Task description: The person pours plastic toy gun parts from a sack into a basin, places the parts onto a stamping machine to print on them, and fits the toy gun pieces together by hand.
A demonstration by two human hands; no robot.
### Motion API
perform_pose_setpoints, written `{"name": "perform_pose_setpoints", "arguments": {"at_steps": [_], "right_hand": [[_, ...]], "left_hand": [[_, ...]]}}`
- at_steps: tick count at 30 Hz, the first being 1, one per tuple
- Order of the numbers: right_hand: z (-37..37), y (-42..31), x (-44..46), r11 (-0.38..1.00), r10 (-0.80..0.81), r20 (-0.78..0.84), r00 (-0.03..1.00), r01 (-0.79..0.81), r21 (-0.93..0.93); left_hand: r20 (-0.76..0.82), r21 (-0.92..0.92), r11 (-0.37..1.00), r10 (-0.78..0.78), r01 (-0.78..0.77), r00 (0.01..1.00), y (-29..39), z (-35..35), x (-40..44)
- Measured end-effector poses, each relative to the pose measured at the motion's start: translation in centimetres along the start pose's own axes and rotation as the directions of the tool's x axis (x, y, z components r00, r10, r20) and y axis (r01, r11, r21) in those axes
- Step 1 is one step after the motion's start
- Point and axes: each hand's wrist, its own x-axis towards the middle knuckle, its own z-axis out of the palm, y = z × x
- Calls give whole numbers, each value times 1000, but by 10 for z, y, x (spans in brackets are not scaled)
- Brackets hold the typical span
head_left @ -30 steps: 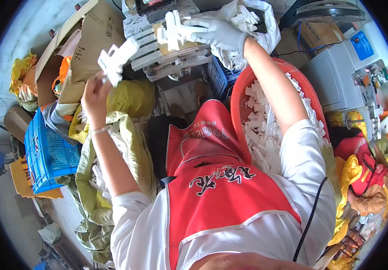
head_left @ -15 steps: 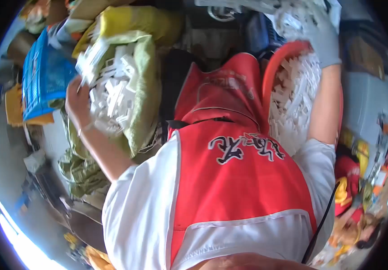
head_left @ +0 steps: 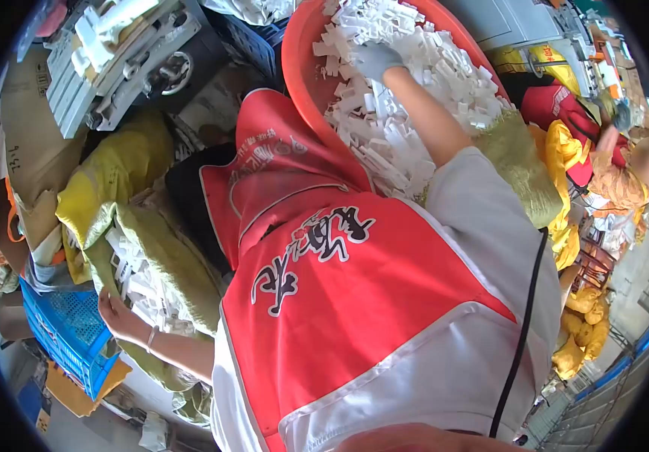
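Note:
My left hand [head_left: 121, 316], bare with a bracelet at the wrist, is at the outer edge of a green woven sack [head_left: 181, 264]. Its fingers are loosely apart and nothing shows in them. White plastic pieces [head_left: 147, 290] fill the mouth of that sack. On the other side, my right hand [head_left: 377, 62] wears a grey glove and reaches into a large red tub [head_left: 299, 71]. It touches the heap of small white plastic parts [head_left: 448, 75] there. Its fingertips are hidden among the parts, so their grip does not show.
A blue plastic crate [head_left: 61, 320] stands beyond my left hand. At the upper left is a grey machine or stand [head_left: 125, 71] with white parts on top. Another green sack [head_left: 520, 162] leans by the tub. A co-worker [head_left: 626, 169] is at the far right.
My view has turned toward the tub. The blurred white pieces above my left hand are gone from there. My right hand has moved from a clear plastic bag by the tub's far end into the heap.

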Motion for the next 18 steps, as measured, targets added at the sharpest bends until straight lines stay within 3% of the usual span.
{"name": "perform_pose_setpoints", "arguments": {"at_steps": [1,4,5,9,11,12,13,14,15,17,18], "right_hand": [[7,0,4,1000,2,-8,1000,-2,5],[26,-1,17,919,390,94,916,-394,23],[36,-2,19,918,391,94,916,-395,32],[45,-16,16,949,289,-15,957,-289,-124],[24,-26,6,955,43,30,999,-49,294],[10,-28,-1,902,33,-61,998,-3,433],[14,-25,3,902,29,-61,998,0,431],[19,-20,8,654,21,-77,997,44,755],[23,-15,11,296,23,-98,995,86,951],[3,-15,2,272,113,-133,985,98,957],[0,-12,2,209,177,3,984,-40,977]], "left_hand": [[30,16,998,57,-57,998,17,10,6],[151,-69,997,-9,20,989,50,26,9],[183,-87,996,0,17,983,47,29,8],[241,-95,994,-38,62,970,44,37,-12],[253,-73,992,-76,98,964,42,39,-19],[257,-114,987,-84,117,963,41,41,-23],[261,-156,979,-90,134,961,42,42,-25],[260,-167,978,-76,122,963,44,45,-25],[259,-170,978,-70,117,963,47,48,-23],[270,-162,982,-48,95,962,64,58,-15],[279,-118,992,-8,43,960,77,64,-11]]}}
